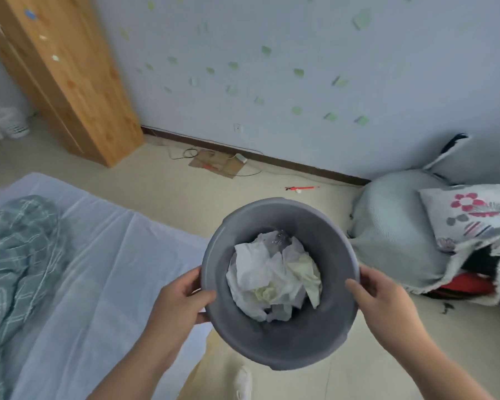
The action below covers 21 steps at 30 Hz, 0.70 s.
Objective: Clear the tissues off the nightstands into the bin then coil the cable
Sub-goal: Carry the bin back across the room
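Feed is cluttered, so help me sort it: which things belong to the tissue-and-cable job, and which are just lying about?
Job: grey bin gripped by left hand and right hand; crumpled tissues inside it; thin cable on the floor by the wall, perhaps the one to coil.
Lying about: wooden wardrobe; bed; quilt; cardboard; red stick; floral pillow.
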Motion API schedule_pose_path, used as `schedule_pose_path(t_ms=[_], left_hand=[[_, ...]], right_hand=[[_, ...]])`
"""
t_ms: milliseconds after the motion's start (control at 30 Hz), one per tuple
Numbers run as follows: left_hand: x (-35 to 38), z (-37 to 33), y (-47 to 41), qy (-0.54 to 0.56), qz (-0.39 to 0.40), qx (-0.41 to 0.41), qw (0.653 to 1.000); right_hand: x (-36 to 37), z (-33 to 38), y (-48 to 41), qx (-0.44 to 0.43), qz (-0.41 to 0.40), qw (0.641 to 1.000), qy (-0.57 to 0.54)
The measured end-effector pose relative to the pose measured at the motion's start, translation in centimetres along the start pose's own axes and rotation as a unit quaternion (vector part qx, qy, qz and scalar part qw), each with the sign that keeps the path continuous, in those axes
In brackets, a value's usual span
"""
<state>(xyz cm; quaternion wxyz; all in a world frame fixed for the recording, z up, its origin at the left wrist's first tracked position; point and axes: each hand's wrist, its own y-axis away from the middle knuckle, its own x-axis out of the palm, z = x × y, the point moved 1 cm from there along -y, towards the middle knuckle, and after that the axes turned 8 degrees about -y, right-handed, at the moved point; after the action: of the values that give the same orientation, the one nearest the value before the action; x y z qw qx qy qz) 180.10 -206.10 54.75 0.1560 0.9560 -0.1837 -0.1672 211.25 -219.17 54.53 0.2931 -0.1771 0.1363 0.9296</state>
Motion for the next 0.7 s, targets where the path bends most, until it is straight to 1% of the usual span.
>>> schedule_pose_path(t_ms=[167, 367, 567, 633, 700], left_hand=[[0.5, -4.1, -12.5, -0.004, 0.066, 0.002, 0.998], [2.8, -10.2, -24.3, -0.023, 0.118, 0.017, 0.993], [7.4, -15.2, -36.4, -0.035, 0.130, 0.013, 0.991], [8.8, -16.5, -40.8, -0.028, 0.124, 0.003, 0.992], [9.6, -17.8, -45.0, -0.029, 0.102, -0.021, 0.994]], right_hand=[[1.0, 2.0, -9.0, 0.022, -0.048, 0.999, 0.011], [-0.5, 4.0, -18.4, 0.055, -0.101, 0.993, 0.000], [-1.5, 2.7, -30.9, 0.069, -0.127, 0.990, -0.001], [-1.4, 2.3, -36.6, 0.069, -0.115, 0.991, -0.009], [-1.0, 2.4, -42.6, 0.072, -0.084, 0.994, -0.016]])
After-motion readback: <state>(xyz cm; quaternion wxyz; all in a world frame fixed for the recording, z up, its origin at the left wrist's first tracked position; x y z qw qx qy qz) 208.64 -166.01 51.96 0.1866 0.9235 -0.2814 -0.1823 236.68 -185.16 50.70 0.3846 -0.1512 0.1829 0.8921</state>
